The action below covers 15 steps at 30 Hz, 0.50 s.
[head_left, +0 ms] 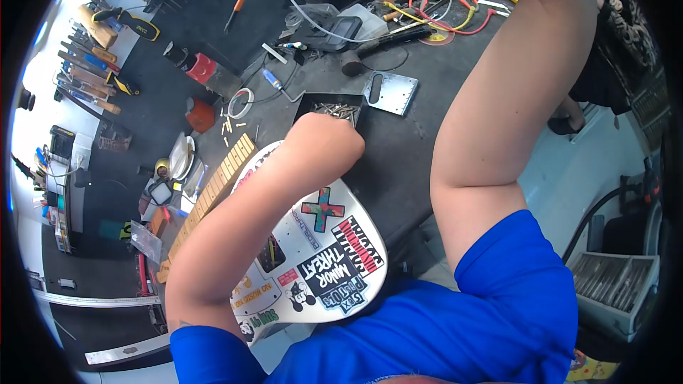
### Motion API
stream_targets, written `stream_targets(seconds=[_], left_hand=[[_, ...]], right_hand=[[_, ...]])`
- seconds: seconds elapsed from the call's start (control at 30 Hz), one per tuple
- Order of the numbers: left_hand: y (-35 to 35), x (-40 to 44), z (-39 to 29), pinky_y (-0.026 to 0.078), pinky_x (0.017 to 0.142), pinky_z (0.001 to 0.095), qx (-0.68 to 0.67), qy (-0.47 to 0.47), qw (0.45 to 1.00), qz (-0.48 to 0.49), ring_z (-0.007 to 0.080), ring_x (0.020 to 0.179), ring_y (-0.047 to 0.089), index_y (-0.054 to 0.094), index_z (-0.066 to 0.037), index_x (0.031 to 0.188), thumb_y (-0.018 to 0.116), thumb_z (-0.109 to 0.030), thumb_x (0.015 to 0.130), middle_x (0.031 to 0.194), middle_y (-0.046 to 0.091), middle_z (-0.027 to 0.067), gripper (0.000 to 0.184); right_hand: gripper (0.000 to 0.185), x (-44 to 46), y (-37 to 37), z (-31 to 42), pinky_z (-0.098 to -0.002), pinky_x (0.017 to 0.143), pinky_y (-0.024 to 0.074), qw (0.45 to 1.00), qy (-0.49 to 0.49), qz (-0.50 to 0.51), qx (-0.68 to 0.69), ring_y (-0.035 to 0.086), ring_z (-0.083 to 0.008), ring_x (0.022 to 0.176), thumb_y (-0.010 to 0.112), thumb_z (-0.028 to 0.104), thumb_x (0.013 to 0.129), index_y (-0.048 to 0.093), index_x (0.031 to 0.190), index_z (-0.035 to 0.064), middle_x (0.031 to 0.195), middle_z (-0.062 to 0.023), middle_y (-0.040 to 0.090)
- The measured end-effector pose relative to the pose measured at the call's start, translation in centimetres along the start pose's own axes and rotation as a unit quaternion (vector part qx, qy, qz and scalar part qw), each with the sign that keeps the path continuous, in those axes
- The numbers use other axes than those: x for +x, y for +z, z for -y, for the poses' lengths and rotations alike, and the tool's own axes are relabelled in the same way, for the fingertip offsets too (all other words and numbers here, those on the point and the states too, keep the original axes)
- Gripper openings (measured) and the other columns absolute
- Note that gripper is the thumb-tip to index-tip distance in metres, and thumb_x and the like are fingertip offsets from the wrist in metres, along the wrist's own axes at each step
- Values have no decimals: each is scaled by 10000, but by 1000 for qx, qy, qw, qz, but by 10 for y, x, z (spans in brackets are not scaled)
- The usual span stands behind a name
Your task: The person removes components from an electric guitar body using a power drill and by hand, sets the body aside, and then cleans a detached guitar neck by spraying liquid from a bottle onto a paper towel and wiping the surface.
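My left hand [329, 139] is bent down at the near side of a black box [304, 103] of loose screws [338, 112]; its fingers are hidden under the back of the hand. My left forearm crosses over a white guitar body [370, 235] covered in stickers. A wooden guitar neck [213, 195] with frets lies along the body's left side. My right arm reaches up past the top edge at the right, and its hand is cut off. Beyond the box lies a metal plate [391, 92] with a slot.
A hammer [351, 62], coloured cables [455, 11] and a blue-handled tool [272, 79] lie farther back on the bench. Hand tools line the left side. At the right are a co-worker's arm [571, 115] and a box of files [612, 284].
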<state>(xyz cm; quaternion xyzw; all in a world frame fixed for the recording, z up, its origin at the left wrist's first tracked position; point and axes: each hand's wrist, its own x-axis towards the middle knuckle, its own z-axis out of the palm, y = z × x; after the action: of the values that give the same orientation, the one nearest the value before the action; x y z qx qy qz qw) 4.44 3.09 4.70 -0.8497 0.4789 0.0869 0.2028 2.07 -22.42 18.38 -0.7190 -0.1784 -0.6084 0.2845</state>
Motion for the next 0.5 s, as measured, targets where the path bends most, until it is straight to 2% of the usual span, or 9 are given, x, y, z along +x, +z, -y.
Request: stream_targets(seconds=[0.07,0.13,0.17,0.2,0.27,0.37,0.43,0.5], left_hand=[[-4,-6,11,578,651,397,-124,-32,990,-56,291,717,749,780,-69,966,728,-61,789,764,742,135,185],[-16,-12,23,567,663,410,-281,-81,947,-129,292,694,732,762,-57,1024,703,-66,808,755,731,136,224],[-16,-9,29,551,675,402,-284,-137,940,-127,276,670,712,749,-27,1002,694,-84,833,725,711,123,187],[-14,-5,37,547,683,400,-201,-135,959,-146,269,687,706,752,-18,1057,710,-96,837,743,709,122,237],[-10,-3,40,554,704,407,-208,-135,958,-144,276,754,731,748,-16,1149,718,-90,833,805,737,125,326],[-27,14,26,574,773,440,-350,-126,910,-181,299,844,754,734,-21,1241,715,-77,830,858,755,125,416],[7,64,27,596,814,460,-201,47,921,-330,339,890,764,740,-19,1200,746,-122,817,893,762,178,396],[7,97,30,606,844,477,-150,104,937,-297,369,921,766,745,-22,1170,749,-143,823,923,766,208,367]], right_hand=[[686,2,-2,2,-360,865,556,1000,-5,18,8,722,-230,953,932,36,580,648,1204,12,1002,-93,749],[681,1,-4,3,-361,863,556,999,-4,27,27,721,-227,947,930,34,579,649,1198,10,996,-93,749],[678,3,-4,5,-361,862,556,999,-5,30,36,721,-226,944,930,33,578,650,1196,10,993,-93,749],[676,4,-3,7,-361,861,556,999,-5,32,44,720,-224,941,929,32,578,650,1193,9,990,-93,749],[670,4,-2,8,-362,859,556,998,-8,35,57,719,-221,935,927,29,577,651,1187,8,984,-93,749],[663,5,-7,6,-362,856,557,996,6,41,82,718,-217,925,925,26,576,652,1179,6,975,-93,749],[657,4,-9,10,-363,855,557,994,15,51,100,717,-214,919,923,24,575,653,1174,4,969,-93,749],[652,4,-13,16,-363,853,557,990,30,58,128,716,-211,913,921,22,574,654,1168,3,963,-93,749]])
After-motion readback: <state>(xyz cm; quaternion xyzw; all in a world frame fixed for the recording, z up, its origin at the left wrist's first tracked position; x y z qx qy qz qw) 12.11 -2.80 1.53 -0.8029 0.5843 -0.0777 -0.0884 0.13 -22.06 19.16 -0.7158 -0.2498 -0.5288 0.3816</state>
